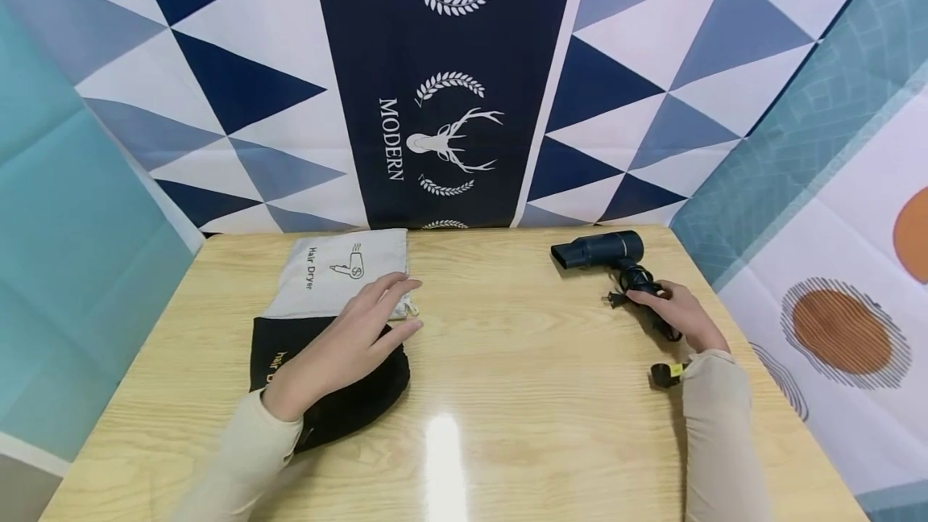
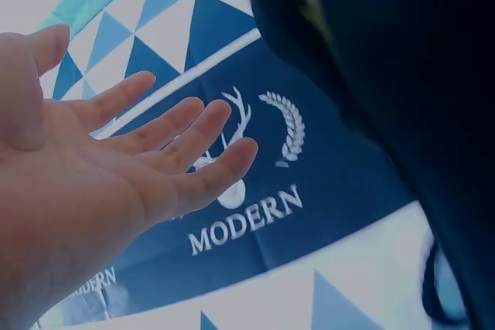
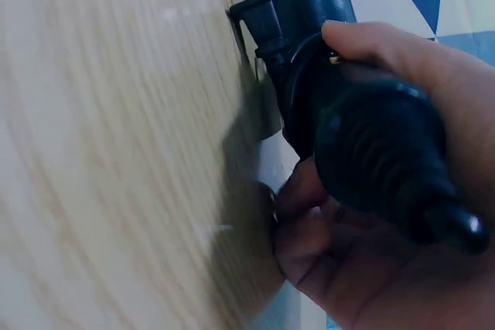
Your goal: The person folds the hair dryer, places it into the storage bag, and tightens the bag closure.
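My right hand (image 1: 685, 314) curls round the handle of a dark hair dryer (image 1: 600, 248) at the right of the table. The dryer's nozzle points left, and its black cord is bundled at the handle. In the right wrist view, thumb and fingers wrap the handle (image 3: 379, 152), with the plug (image 3: 261, 22) beside the barrel. My left hand (image 1: 341, 357) is over a black drawstring pouch (image 1: 362, 401), its fingers extended and holding nothing. Beyond lies a light grey pouch (image 1: 333, 252) printed "Hair Dryer". Black cloth (image 2: 402, 98) fills the right of the left wrist view.
A small black piece with a yellow label (image 1: 665, 375) lies beside my right sleeve. The wooden table (image 1: 500, 345) meets a patterned cloth backdrop (image 1: 449, 47) at its far edge. More cloth panels (image 1: 834, 280) stand along the sides.
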The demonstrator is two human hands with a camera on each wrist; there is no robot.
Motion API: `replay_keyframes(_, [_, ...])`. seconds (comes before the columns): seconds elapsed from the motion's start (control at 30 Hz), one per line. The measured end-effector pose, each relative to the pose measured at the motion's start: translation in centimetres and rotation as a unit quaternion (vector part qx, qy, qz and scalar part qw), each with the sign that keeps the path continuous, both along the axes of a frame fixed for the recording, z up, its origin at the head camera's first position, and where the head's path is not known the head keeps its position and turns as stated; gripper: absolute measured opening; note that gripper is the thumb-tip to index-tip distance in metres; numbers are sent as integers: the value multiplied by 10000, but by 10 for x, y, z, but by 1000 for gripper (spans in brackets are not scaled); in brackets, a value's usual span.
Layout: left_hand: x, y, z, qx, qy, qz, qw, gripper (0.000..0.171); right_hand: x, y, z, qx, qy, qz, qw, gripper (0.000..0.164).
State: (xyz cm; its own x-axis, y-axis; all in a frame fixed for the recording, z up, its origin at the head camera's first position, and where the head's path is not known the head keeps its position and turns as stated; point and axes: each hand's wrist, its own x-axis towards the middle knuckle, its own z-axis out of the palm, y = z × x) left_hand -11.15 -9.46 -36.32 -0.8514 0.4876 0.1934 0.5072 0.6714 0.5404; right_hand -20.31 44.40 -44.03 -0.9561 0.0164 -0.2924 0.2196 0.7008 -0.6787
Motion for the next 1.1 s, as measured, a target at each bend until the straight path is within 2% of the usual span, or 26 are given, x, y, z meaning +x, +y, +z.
replay_keyframes(0.1, [-5,8,2,89,-40,-110,9999,60,2,2,-2,-604,141,-166,9979,94])
replay_keyframes(0.23, [-15,12,4,199,-74,-169,9996,59,1,-1,-7,-1503,250,-342,9877,79])
replay_keyframes(0.43, [-34,22,2,642,-51,-219,9977,54,-5,-11,-5,-1752,338,-451,9829,76])
replay_keyframes(0.6, [-51,29,-7,1380,-107,-277,9900,47,-4,-28,13,-1919,537,-560,9783,68])
replay_keyframes(0.77, [-54,24,-10,1967,-319,-81,9799,42,-5,-58,39,-2586,608,-376,9633,65])
replay_keyframes(0.87, [-55,21,-8,2194,-467,10,9745,41,-3,-75,52,-2681,655,-177,9610,66])
replay_keyframes(0.97, [-56,18,-5,2440,-643,67,9676,40,2,-93,61,-2475,773,2,9658,64])
replay_keyframes(1.1, [-59,15,-4,2822,-974,91,9544,41,10,-118,67,-2156,934,455,9709,60])
